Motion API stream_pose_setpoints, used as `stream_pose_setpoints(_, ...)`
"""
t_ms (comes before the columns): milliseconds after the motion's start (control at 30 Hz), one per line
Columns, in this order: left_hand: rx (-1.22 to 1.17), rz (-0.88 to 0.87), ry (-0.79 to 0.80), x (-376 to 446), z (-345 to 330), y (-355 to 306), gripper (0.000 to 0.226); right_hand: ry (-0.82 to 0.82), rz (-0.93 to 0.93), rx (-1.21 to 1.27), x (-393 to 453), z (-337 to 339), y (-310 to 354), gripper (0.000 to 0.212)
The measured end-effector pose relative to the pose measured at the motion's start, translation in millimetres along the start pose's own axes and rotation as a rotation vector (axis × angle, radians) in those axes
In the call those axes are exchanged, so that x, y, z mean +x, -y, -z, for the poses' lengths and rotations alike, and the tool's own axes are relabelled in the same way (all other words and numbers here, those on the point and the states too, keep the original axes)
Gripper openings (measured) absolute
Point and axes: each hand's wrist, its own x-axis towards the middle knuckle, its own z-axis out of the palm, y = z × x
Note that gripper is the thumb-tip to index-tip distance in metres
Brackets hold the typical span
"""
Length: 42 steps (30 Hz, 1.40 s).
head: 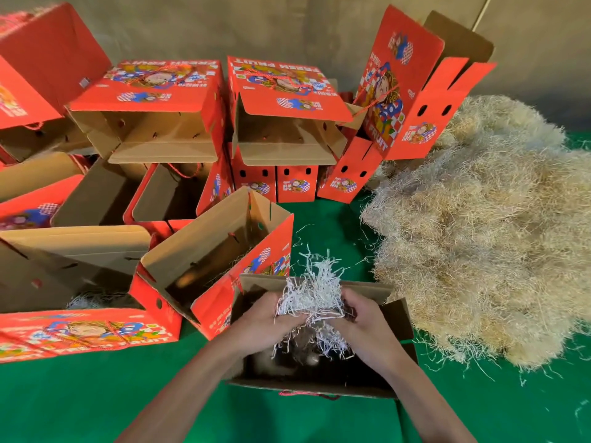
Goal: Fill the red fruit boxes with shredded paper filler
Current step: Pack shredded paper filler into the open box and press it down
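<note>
An open fruit box (398,318) stands on the green table in front of me, its brown inside showing. Over its opening my left hand (265,321) and my right hand (361,318) together grip a clump of white shredded paper (315,292); strands hang down into the box. A large heap of shredded paper filler (486,231) lies on the table to the right. Another open red box (220,251) stands tilted just left of my hands, with a little filler inside.
Several red fruit boxes (153,100) are stacked and scattered at the left and back, most open with flaps up. One box (406,91) leans upright behind the heap. Loose paper strands lie on the green table cover (96,398). A grey wall stands behind.
</note>
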Motion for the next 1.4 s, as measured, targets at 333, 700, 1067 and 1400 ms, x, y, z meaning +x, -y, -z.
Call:
stream_pose_setpoints(333,-0.183,0.204,-0.227,2,2,14,0.055,-0.060,-0.091,-0.072,-1,23,-4,0.004)
stream_pose_setpoints(700,-0.467,0.282,-0.244,-10,12,29,0.050,-0.251,-0.241,-0.097,-9,41,-19,0.020)
stream_pose_setpoints(1067,-0.491,0.261,-0.343,-21,28,12,0.076,-0.232,-0.257,-0.132,-14,72,-15,0.026)
stream_pose_setpoints(1400,-0.584,0.257,-0.032,-3,31,-5,0.118,0.177,-0.256,0.007,-1,44,28,0.080)
